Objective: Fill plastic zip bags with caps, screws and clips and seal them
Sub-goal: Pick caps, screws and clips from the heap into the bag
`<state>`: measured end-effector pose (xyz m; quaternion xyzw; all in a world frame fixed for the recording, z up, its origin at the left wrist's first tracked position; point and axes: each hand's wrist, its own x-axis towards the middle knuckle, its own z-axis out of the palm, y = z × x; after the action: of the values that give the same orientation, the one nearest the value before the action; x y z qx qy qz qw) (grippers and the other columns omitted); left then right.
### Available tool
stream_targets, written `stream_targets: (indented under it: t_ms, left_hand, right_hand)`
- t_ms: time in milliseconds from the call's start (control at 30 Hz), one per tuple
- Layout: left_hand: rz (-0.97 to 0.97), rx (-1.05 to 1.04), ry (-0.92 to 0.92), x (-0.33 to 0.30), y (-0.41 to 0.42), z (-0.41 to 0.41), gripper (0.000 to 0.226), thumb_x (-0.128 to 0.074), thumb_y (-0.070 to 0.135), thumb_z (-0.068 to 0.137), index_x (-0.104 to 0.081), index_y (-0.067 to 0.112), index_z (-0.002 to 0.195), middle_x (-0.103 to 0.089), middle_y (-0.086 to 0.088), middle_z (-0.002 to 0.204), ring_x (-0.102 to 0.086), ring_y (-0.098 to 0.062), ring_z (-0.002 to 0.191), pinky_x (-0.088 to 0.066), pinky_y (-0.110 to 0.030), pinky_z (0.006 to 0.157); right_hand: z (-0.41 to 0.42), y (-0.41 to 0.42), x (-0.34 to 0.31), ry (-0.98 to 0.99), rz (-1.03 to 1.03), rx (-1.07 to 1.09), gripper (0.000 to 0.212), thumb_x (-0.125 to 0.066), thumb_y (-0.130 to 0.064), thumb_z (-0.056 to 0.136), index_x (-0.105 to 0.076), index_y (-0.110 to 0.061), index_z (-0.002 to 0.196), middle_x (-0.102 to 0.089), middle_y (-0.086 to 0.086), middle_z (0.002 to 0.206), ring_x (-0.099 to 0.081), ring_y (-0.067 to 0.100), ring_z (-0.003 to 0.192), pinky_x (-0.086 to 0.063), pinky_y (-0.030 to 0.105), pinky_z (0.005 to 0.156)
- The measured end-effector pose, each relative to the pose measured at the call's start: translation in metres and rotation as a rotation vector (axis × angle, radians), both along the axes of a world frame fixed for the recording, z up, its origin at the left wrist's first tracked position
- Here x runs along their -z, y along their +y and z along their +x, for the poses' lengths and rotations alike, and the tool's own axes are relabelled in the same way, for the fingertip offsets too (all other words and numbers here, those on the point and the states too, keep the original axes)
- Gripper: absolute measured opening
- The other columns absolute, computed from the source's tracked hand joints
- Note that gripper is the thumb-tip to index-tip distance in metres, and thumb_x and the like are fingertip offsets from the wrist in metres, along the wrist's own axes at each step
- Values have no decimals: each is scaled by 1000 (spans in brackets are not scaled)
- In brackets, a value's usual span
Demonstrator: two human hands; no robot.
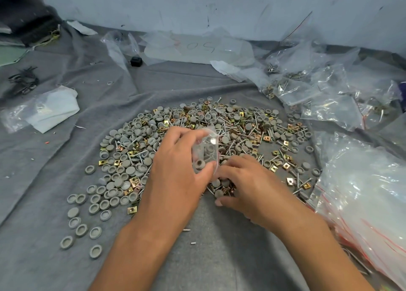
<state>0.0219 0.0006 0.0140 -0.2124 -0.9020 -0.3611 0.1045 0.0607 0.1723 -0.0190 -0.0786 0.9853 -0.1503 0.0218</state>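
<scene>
Hundreds of small parts lie in one broad heap (197, 141) on a grey cloth (55, 159), filling the middle of the view. The heap mixes grey round caps (114, 182), some dome-up and smooth, some turned over to show a hollow cup with a raised rim; slim silver screws (248, 123) lying at all angles; and square brass-coloured clips (131, 210) with a hole in the middle. Loose caps trail out of the heap toward 7 o'clock, well apart from each other near the edge.

At the heap's near edge the left hand (175, 172) holds a small clear zip bag (205, 153), its grip closed around the bag with the thumb along the bag's near side and the fingers curled behind the top. The bag stands roughly upright, glossy and crumpled, and through its film show several grey caps, one with its hollow facing the camera, and what look like screws. Whether its mouth is sealed cannot be told.

The right hand (246, 185) rests palm-down at 4 o'clock from the bag, its fingers curled over caps and clips at the heap's edge and its fingertips just beside the bag's lower corner; what its grip encloses, if anything, is hidden beneath it.

A stack of empty zip bags with red strips (362, 202) lies at 3 to 4 o'clock, and filled clear bags (312, 86) pile at 1 to 2 o'clock.
</scene>
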Motion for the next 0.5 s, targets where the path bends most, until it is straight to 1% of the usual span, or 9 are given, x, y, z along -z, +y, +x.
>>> stream_targets:
  t_ms: [67,133,200,267,367,433,500]
  left_hand:
    - [0,-2,-7,0,0,0,50,-78,30,79,-62,25,126,-47,16,107,-49,9,89,-30,4,81]
    - [-2,-3,-7,1,-1,-1,51,-79,28,79,-62,25,126,-47,15,108,-49,9,89,-30,4,81]
    - [-1,-6,-10,1,-1,-1,52,-81,27,79,-62,26,127,-46,16,107,-50,9,88,-30,5,81]
    - [2,-7,-9,1,-1,-1,52,-81,26,78,-62,26,126,-45,16,106,-50,9,87,-30,5,81]
    - [2,-7,-1,2,-1,-1,50,-81,26,78,-62,26,125,-45,16,105,-48,11,87,-30,5,80]
    - [-6,-10,-2,3,-1,-1,50,-81,27,79,-62,26,125,-45,16,105,-49,10,87,-30,5,80]
    - [-15,-11,-8,3,-1,-1,51,-80,27,79,-61,26,126,-45,16,106,-50,7,86,-31,5,80]
  right_hand:
    - [1,-2,0,9,-38,-5,40,-78,-49,81,-55,-43,113,-47,-21,109,-42,7,103,-45,29,84]
    - [2,-3,-1,-20,-101,-8,34,-80,-39,82,-54,-39,104,-46,-21,101,-47,6,95,-49,32,81]
    - [3,-3,-3,-55,-148,-3,30,-79,-32,85,-53,-38,101,-47,-19,96,-51,5,87,-52,35,78]
    - [3,-1,-5,-64,-144,2,23,-74,-31,89,-56,-38,103,-48,-17,94,-54,6,84,-53,36,77]
    - [6,-2,-5,-6,-136,28,9,-64,-31,95,-62,-36,103,-49,-15,97,-59,11,86,-55,36,77]
    - [7,-3,-2,39,-142,55,8,-59,-30,97,-64,-35,101,-49,-14,99,-62,13,85,-56,36,76]
    - [6,-4,1,52,-143,80,10,-58,-28,96,-65,-34,101,-49,-13,101,-63,13,84,-56,36,74]
